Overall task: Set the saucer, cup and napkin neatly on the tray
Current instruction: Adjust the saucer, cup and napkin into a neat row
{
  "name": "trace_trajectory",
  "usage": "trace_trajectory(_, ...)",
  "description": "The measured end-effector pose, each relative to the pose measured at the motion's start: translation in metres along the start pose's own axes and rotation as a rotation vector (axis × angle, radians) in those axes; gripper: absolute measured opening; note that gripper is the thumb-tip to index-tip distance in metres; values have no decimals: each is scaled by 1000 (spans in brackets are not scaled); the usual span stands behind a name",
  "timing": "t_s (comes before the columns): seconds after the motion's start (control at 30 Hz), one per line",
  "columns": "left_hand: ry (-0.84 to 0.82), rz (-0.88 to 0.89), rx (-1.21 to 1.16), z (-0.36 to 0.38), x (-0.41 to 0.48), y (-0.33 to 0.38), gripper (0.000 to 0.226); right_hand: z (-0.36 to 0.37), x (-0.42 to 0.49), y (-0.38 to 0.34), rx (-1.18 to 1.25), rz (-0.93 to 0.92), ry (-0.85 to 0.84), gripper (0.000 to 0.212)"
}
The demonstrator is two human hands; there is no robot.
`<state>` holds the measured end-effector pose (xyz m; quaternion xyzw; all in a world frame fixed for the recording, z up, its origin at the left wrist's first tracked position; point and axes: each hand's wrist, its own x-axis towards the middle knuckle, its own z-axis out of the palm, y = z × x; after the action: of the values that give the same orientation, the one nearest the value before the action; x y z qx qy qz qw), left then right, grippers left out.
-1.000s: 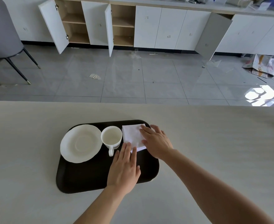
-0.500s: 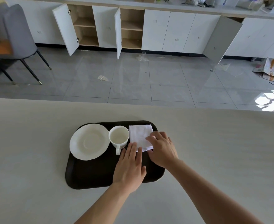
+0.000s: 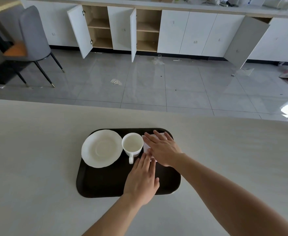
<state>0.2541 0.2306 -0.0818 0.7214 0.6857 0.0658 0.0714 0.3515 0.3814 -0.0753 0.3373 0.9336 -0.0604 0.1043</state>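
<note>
Now the right hand (image 3: 163, 149) has slid flat across the napkin (image 3: 146, 148), covering most of it at the tray's (image 3: 105, 183) far right, left hand (image 3: 142, 179) open-palmed at its near edge, cup (image 3: 132, 146) crowding just left beside the saucer (image 3: 101, 148), bench (image 3: 37, 167) otherwise bare nearby.

On tray (image 3: 105, 184): saucer (image 3: 101, 148) left, cup (image 3: 132, 145) middle, napkin (image 3: 146, 147) right under right hand (image 3: 163, 149).
</note>
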Motion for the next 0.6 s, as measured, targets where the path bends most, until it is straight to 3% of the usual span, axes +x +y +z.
trace_trajectory(0.13,-19,-13,-11,2,-1,1,69,-4,-13,-2,172,63,138,62)
trace_trajectory(0.3,-43,-23,-20,5,0,0,69,9,-51,1,194,348,363,33)
trace_trajectory(0.6,-79,-40,-43,0,-1,3,71,12,-54,-3,267,422,331,23)
